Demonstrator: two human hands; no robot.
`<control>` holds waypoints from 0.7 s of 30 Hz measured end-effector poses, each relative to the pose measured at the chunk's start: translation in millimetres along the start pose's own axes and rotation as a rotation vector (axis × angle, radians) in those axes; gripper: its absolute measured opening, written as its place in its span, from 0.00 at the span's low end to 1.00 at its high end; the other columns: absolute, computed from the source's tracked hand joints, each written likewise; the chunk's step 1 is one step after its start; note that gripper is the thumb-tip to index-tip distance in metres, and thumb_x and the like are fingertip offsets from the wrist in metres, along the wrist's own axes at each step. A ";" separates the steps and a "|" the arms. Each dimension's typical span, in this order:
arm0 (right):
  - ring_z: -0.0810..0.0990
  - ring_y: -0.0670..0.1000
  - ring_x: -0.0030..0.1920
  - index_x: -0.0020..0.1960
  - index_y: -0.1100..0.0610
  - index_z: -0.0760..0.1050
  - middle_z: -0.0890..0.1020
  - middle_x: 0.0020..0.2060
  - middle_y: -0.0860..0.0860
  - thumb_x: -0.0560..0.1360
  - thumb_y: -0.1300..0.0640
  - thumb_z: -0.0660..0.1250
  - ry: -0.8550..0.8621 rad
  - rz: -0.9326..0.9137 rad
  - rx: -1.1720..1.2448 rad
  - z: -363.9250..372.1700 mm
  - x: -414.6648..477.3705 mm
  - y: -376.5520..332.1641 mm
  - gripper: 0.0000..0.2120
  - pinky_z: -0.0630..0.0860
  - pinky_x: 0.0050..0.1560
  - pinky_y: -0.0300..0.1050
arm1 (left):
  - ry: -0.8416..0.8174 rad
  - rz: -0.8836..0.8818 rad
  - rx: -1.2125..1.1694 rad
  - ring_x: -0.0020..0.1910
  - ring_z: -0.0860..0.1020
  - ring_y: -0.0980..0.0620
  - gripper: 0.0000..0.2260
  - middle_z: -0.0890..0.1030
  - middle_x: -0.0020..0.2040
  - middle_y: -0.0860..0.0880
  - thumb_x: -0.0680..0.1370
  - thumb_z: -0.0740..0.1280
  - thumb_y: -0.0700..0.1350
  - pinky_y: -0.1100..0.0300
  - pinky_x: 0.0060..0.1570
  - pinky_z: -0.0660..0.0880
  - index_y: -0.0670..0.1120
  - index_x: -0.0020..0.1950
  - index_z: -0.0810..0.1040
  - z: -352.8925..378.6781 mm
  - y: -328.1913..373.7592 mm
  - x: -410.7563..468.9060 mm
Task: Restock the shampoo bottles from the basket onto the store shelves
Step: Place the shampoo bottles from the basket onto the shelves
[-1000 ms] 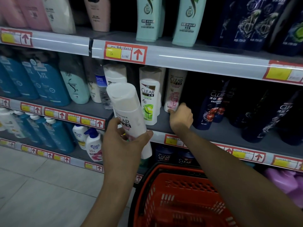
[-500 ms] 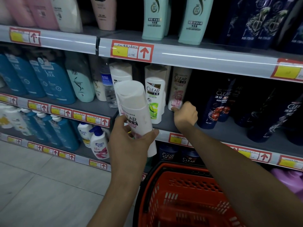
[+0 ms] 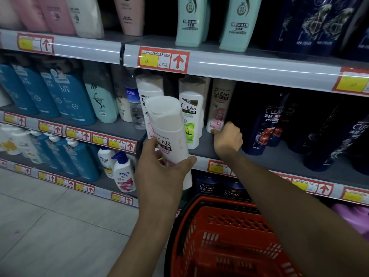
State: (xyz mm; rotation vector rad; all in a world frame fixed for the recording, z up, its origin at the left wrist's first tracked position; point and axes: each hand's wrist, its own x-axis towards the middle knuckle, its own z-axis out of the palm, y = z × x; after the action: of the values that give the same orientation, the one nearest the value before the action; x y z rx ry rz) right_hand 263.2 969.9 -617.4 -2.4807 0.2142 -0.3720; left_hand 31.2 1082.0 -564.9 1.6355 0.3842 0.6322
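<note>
My left hand (image 3: 162, 172) grips a white CLEAR shampoo bottle (image 3: 166, 126) with a pink label, held tilted in front of the middle shelf (image 3: 279, 156). On that shelf stands a pink-labelled white CLEAR bottle (image 3: 219, 104), and my right hand (image 3: 227, 138) touches its base with curled fingers. Between the two stands a white CLEAR bottle with a green label (image 3: 190, 114). Below my arms sits the red basket (image 3: 229, 242); I cannot tell what is in it.
Dark blue CLEAR bottles (image 3: 267, 124) fill the shelf to the right. Blue and teal bottles (image 3: 65, 96) and a clear water bottle (image 3: 135, 104) stand to the left. Mint bottles (image 3: 191, 21) are on the shelf above. Tiled floor (image 3: 50, 226) lies at lower left.
The view has shifted slightly left and down. My left hand holds the bottle a little further right. My right hand stays at the base of the pink-labelled bottle.
</note>
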 end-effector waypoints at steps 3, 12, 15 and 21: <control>0.82 0.64 0.57 0.58 0.63 0.77 0.82 0.56 0.61 0.77 0.50 0.74 0.007 0.001 -0.001 0.6 0.1 1.2 0.18 0.77 0.49 0.53 | -0.004 0.008 0.012 0.52 0.81 0.63 0.28 0.81 0.55 0.61 0.66 0.83 0.45 0.66 0.47 0.79 0.51 0.62 0.76 1.4 -0.7 -0.1; 0.82 0.64 0.55 0.56 0.62 0.77 0.83 0.54 0.61 0.77 0.52 0.73 -0.013 -0.024 -0.006 0.4 0.2 -0.2 0.15 0.78 0.48 0.53 | -0.066 0.027 0.053 0.44 0.77 0.77 0.24 0.79 0.47 0.67 0.67 0.84 0.42 0.78 0.37 0.72 0.61 0.50 0.73 8.1 4.9 -14.0; 0.82 0.64 0.56 0.57 0.62 0.78 0.83 0.54 0.62 0.77 0.51 0.73 -0.012 -0.028 -0.015 0.3 0.0 0.9 0.16 0.78 0.48 0.53 | -0.092 0.029 0.073 0.45 0.77 0.76 0.26 0.80 0.47 0.67 0.66 0.84 0.42 0.79 0.37 0.72 0.62 0.50 0.73 5.1 2.7 -23.4; 0.82 0.64 0.57 0.59 0.62 0.76 0.83 0.56 0.62 0.77 0.52 0.73 -0.011 -0.010 0.012 -3.3 -4.2 2.8 0.17 0.79 0.51 0.54 | -0.099 0.033 0.152 0.43 0.76 0.79 0.25 0.78 0.46 0.68 0.66 0.84 0.44 0.81 0.36 0.70 0.61 0.49 0.72 -2.6 -7.0 -28.7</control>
State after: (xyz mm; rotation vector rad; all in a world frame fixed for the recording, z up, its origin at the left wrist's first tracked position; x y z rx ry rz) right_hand 258.0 966.9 -617.4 -2.4727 0.1945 -0.3622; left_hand 7.6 1068.5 -576.9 1.8135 0.3405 0.5552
